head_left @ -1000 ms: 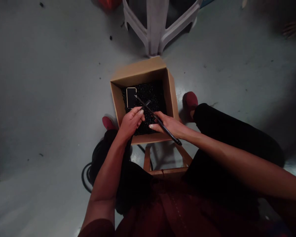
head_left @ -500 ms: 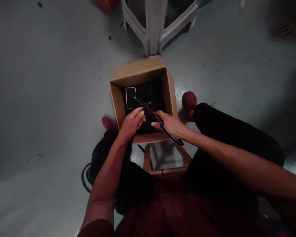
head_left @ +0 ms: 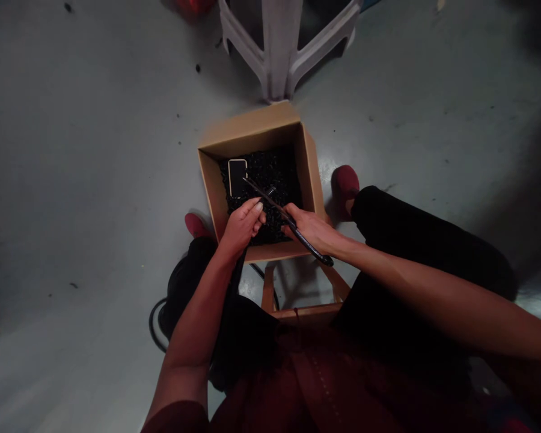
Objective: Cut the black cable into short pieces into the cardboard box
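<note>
My left hand (head_left: 243,224) is closed in a pinch over the box. It grips a black strip (head_left: 240,264) that trails back below the wrist and along my forearm; its end between the fingers is hard to make out. My right hand (head_left: 304,225) is wrapped round the black handles of a pair of scissors (head_left: 265,195). The blades point up and left past my left fingertips, and one handle (head_left: 318,254) sticks out toward my wrist. Beneath both hands stands an open cardboard box (head_left: 313,174) holding a heap of small black pieces (head_left: 275,162).
A phone (head_left: 237,177) with a pale rim lies on the black pieces. A white plastic stool (head_left: 277,48) stands beyond the box. Below the box is a wooden support (head_left: 268,291). Black tubing (head_left: 153,325) loops beside my left leg. Small dark scraps (head_left: 198,68) lie on the floor.
My right hand's fingers have closed in on the scissor handles; earlier the lower digit stood further out. My left hand keeps its pinch. Another person's hand at the upper right is gone from view.
</note>
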Tool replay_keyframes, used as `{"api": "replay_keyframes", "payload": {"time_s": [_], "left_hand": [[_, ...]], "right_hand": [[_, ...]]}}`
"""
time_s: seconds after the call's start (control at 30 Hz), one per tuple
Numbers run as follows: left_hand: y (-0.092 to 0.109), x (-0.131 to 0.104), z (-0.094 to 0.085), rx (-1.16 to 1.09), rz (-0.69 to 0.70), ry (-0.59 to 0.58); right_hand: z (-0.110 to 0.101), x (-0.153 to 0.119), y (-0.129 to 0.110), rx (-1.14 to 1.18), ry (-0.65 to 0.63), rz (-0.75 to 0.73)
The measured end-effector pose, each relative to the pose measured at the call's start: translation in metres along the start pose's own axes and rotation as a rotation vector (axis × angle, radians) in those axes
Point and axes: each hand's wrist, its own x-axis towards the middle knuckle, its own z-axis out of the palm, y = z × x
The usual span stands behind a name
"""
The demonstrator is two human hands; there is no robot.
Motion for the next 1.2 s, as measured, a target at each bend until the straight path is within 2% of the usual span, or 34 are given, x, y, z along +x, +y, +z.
{"api": "replay_keyframes", "payload": {"time_s": [0.33,1.0,1.2], "left_hand": [[-0.002,0.003,-0.001,-0.012,-0.05,0.004],[-0.002,0.011,-0.008,0.133,-0.019,-0.022],[0.001,0.008,-0.001,0.065,-0.075,-0.07]], "right_hand": [[0.0,0.0,-0.001,-0.026,-0.028,0.034],[0.003,0.003,0.004,-0.092,-0.029,0.118],[-0.005,0.007,0.003,0.069,0.061,0.094]]}}
